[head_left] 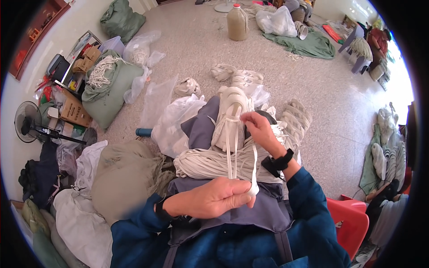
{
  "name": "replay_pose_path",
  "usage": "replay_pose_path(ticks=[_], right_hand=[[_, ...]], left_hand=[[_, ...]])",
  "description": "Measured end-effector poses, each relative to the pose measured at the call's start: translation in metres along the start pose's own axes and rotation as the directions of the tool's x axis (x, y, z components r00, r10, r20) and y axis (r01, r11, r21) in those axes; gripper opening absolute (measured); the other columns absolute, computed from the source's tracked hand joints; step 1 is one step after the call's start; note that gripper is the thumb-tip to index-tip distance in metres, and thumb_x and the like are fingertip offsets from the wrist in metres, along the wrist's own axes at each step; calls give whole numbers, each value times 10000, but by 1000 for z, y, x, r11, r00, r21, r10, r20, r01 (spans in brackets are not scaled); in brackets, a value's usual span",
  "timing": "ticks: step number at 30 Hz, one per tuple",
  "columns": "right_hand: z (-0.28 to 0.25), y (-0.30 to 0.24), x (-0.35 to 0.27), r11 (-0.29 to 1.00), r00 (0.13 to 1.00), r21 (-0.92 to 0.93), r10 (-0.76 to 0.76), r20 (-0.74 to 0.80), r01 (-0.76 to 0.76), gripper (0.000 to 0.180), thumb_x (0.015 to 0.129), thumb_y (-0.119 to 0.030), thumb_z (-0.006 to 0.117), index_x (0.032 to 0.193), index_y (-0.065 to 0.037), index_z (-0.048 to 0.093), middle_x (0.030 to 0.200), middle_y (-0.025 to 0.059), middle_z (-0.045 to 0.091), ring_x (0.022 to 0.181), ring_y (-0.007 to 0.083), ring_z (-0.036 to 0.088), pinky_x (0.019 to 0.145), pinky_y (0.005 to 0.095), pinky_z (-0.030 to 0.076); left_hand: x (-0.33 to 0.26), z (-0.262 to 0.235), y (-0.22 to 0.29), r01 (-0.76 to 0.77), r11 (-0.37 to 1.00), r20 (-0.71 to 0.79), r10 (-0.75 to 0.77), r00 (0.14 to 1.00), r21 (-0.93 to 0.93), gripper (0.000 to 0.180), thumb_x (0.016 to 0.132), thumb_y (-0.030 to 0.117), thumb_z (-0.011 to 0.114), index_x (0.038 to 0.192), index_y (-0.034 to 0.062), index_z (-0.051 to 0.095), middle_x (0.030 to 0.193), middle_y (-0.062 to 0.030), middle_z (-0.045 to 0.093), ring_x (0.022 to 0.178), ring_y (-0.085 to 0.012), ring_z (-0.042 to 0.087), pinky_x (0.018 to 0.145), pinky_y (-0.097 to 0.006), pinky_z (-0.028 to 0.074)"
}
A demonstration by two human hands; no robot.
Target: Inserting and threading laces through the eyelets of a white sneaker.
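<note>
My left hand (219,197) is closed low in front of my lap, a flat white cord (255,172) pinched at its thumb. That cord rises toward my right hand (262,130), and two more strands run up from the left hand to a pale, looped bundle of cords (230,129). Beside the top of this bundle, my right hand has its fingers drawn together; what they grip, if anything, is hidden. A wide skein of white cords (210,164) lies across my lap, over a grey-purple apron (196,187).
More cord bundles (297,118) lie on the floor ahead, with clear plastic bags (172,120). Green sacks (109,89), boxes and a fan (33,123) stand at left. A red plastic chair (351,223) is at right. Other people (380,42) sit farther off.
</note>
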State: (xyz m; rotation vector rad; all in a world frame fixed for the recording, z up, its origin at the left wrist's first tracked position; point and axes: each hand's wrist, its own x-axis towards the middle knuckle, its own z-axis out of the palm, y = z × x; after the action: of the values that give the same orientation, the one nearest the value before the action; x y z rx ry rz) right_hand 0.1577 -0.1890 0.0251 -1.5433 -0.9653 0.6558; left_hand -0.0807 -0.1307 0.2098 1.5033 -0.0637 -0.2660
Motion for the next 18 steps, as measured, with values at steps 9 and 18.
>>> replay_pose_path(ticks=[9,18], right_hand=[[45,-32,-35,963,974,192,158,164,-188,340,939,-10,593,1279,-15,618,999,65,688,852,125,650,756,291,536],[31,-57,-64,999,944,-45,-3,331,19,323,935,-64,597,1251,1,572,1057,239,656,983,425,649,846,448,527]], left_hand=[[7,-5,0,-328,855,-19,365,931,401,129,1000,121,609,968,-2,593,853,-135,595,837,-326,570,757,-384,475],[-10,-87,-26,309,791,-535,27,844,528,202,954,139,642,1058,-34,651,1001,-145,644,978,-330,622,816,-414,491]])
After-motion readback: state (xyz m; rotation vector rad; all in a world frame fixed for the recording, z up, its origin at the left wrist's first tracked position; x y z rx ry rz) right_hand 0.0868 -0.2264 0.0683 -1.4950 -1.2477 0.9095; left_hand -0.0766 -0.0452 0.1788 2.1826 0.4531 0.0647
